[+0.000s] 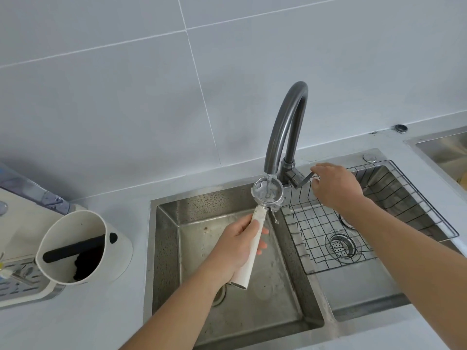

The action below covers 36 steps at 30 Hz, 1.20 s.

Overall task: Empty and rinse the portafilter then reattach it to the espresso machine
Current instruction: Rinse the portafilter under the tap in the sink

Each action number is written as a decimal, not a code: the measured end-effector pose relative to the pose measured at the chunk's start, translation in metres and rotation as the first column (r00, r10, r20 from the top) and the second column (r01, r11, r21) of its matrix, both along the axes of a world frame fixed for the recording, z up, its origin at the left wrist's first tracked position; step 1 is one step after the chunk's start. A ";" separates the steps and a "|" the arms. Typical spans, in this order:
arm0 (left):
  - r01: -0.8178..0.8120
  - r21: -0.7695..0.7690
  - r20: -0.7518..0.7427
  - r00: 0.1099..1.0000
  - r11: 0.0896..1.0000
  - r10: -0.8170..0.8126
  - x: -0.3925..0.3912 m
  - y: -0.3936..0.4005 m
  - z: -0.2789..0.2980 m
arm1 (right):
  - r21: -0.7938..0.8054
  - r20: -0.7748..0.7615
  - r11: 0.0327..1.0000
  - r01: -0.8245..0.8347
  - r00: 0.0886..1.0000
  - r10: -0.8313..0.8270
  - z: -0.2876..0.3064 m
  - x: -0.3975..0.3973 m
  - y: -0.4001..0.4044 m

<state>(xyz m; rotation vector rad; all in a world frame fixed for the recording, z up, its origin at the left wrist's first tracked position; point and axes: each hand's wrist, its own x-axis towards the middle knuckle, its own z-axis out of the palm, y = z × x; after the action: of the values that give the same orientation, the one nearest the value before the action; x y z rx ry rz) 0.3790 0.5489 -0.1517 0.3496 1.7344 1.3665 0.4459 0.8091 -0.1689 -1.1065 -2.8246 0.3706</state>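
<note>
- Grey tiled wall (126,84) behind, pale countertop (106,311) with a double steel sink (166,248) set into it.
- My left hand (237,246) is wrapped tight round the white handle of the portafilter (255,233); its basket end sits up under the faucet (285,127) spout, over the left basin.
- Water stream (268,184) runs into the basket; the inside is glare and splash, so I can't tell if any grounds are left.
- Handle's lower end pokes out below my palm; fingertips show on the far side.
- My right hand (336,188) reaches over the wire rack (353,223) in the right basin, fingers on the faucet lever (304,179); looks like a light pinch, but the lever tip is hidden under the fingers.
- Left basin drain mostly hidden behind my left forearm.
- White knock box (83,246) on the counter at left, black bar across it, dark clump inside, probably grounds.
- Espresso machine (22,281) cut off at the left edge; only drip tray and part of a clear tank visible.
- Second sink (444,150) clipped at the right edge.
</note>
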 end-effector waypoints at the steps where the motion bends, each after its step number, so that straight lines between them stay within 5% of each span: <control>1: 0.001 0.013 0.044 0.999 1.000 -0.002 0.001 0.001 0.001 | -0.001 0.004 1.000 -0.002 1.000 0.002 0.000 0.000 0.000; 8: 0.011 0.096 0.318 0.947 0.995 -0.041 0.005 0.001 0.003 | -0.007 0.000 1.000 -0.004 1.000 0.004 0.001 0.001 0.000; 16: 0.021 0.079 0.430 0.901 0.997 -0.053 0.002 -0.004 0.008 | 0.002 -0.021 1.000 -0.017 1.000 0.017 0.001 0.003 0.000; 31: 0.003 -0.047 0.215 0.977 0.999 0.007 -0.015 -0.023 0.001 | -0.043 -0.039 0.999 -0.015 0.999 0.013 -0.003 0.006 0.000; 36: 0.011 -0.050 0.178 0.984 0.999 -0.002 -0.015 -0.023 0.003 | -0.209 -0.157 0.977 0.039 0.985 -0.073 -0.013 0.011 -0.005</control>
<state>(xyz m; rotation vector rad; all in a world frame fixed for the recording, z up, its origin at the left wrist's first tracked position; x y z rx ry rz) 0.3641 0.5263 -0.1489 0.1979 1.6155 1.3054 0.4565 0.8036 -0.1816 -1.1308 -2.6518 0.7267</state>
